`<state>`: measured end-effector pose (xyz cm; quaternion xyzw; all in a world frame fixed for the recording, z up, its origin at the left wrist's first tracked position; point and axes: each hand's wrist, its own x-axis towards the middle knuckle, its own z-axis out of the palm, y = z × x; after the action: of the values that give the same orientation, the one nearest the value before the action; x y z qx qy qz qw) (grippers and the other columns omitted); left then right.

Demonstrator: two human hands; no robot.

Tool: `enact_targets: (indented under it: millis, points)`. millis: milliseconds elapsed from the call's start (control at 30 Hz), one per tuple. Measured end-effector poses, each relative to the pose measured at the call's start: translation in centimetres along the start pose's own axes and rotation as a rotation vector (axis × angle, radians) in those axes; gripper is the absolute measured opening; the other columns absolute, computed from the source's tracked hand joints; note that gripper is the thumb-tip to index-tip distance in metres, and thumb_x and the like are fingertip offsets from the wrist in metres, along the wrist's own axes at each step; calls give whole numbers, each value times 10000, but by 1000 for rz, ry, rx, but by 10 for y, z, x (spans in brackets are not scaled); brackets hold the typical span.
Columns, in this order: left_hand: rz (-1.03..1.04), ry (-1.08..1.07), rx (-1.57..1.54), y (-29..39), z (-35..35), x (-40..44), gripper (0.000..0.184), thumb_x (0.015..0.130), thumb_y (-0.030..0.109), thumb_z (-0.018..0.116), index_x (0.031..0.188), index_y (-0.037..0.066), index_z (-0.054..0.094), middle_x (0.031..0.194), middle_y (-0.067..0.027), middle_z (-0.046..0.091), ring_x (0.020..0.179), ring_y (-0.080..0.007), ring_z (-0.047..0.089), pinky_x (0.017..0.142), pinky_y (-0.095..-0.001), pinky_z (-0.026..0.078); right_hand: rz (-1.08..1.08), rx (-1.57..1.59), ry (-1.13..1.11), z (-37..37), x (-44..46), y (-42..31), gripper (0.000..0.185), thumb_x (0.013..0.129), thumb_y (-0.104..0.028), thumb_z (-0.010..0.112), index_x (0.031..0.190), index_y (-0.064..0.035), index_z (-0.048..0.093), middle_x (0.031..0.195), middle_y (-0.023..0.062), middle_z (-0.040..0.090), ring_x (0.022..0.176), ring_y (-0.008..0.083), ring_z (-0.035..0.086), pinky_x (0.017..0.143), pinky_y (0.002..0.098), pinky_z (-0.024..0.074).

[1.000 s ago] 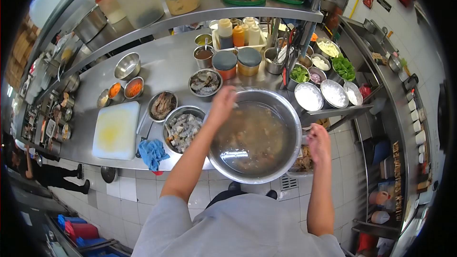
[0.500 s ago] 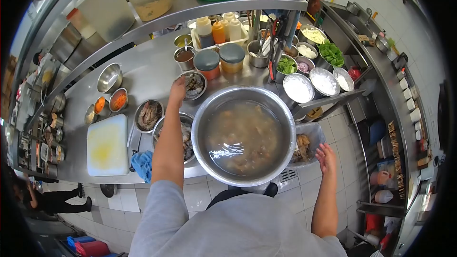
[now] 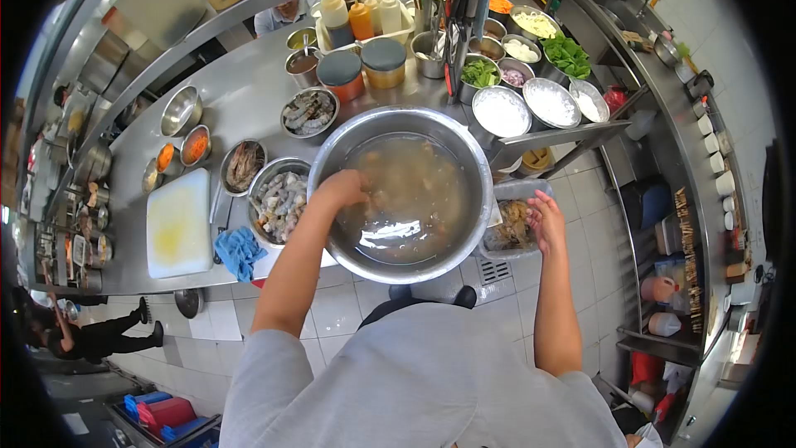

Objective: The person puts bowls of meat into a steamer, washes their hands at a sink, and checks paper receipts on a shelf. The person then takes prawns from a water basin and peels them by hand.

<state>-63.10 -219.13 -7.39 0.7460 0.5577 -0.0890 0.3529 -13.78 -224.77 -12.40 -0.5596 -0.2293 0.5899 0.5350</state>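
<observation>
A large metal basin [image 3: 477, 232] of cloudy water with blurred pieces in it stands at the counter's front edge. My left hand [image 3: 344, 191] is over its left side, fingertips at the water; what they hold, if anything, is hidden. To the right, my right hand [image 3: 545, 220] is raised with fingers apart and nothing in them, beside a clear plastic container [image 3: 512, 224] of brownish shells. Left of the basin is a bowl of peeled shrimp [image 3: 282, 203]. Behind that are a bowl of unpeeled shrimp [image 3: 245, 166] and a bowl of grey shrimp [image 3: 308, 112].
A white cutting board [image 3: 179, 224] and a blue cloth [image 3: 239, 250] lie on the left of the counter [image 3: 249, 75]. White-filled bowls [image 3: 502, 112] stand at the right. Squeeze bottles [image 3: 361, 21] are at the back. Other people show behind the shelf and at far left.
My left hand has moved from the grey shrimp bowl down to the basin. My right hand has shifted slightly up and left. The view has shifted, and a person now shows behind the shelf.
</observation>
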Motion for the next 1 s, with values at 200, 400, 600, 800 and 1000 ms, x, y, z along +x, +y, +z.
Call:
enact_targets:
  millis: [200,400,600,800,1000]
  points:
    - [-164,266,-58,6,47,19,762,733,302,758,1386,46,460,1120,-261,652,994,-378,656,846,-418,548,48,-38,-106,-3,-1,-1,328,954,-131,560,1273,-74,511,977,31,622,749,117,572,654,266,482]
    - [-230,186,-627,46,48,14,766,720,160,777,1371,-36,422,985,-152,670,840,-226,654,631,-361,555,85,-73,-131,-2,-6,-2,325,957,-139,551,1273,-69,510,979,32,625,756,112,582,661,262,475]
    - [-147,136,-1086,53,42,9,674,776,109,732,1378,23,443,916,-79,659,744,-130,613,618,-314,532,83,-47,-173,1,-9,-11,346,961,-133,551,1293,-56,495,973,40,627,754,109,590,647,257,476]
    - [-130,468,-934,80,49,-10,589,789,241,769,1284,45,519,1102,-139,608,932,-250,635,750,-383,545,38,-59,-238,22,-14,-22,311,962,-125,554,1267,-66,536,965,37,638,744,101,596,637,230,477]
    - [-129,394,133,105,79,-15,473,669,352,815,1055,115,680,1198,-185,539,1153,-366,542,947,-478,474,6,-93,-265,37,-13,-26,302,945,-125,580,1241,-63,562,946,42,646,737,99,588,614,226,467]
